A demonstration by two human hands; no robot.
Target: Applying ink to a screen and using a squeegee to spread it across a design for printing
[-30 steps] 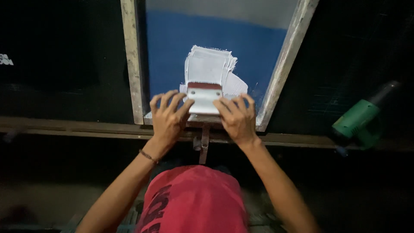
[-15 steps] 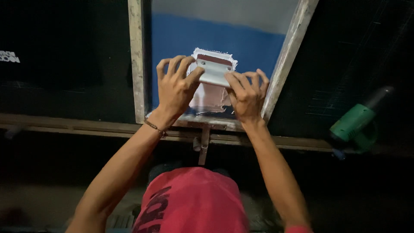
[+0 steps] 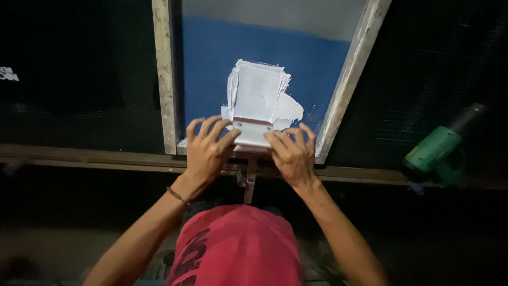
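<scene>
Left hand (image 3: pixel 207 150) and right hand (image 3: pixel 292 154) both gripping white squeegee (image 3: pixel 253 133), low on blue screen (image 3: pixel 211 69), near wooden frame (image 3: pixel 165 79). White ink patch (image 3: pixel 259 90) just above. Green heat gun (image 3: pixel 436 151) far right.

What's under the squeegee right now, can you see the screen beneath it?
Under the squeegee lies the blue screen mesh, with a white ink patch just beyond it. The blade edge and the mesh directly below are covered by the left hand and right hand.

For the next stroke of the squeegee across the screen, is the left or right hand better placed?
Neither clearly: left hand and right hand both grip the white squeegee at the near edge of the wooden-framed screen, below the white ink patch.
</scene>
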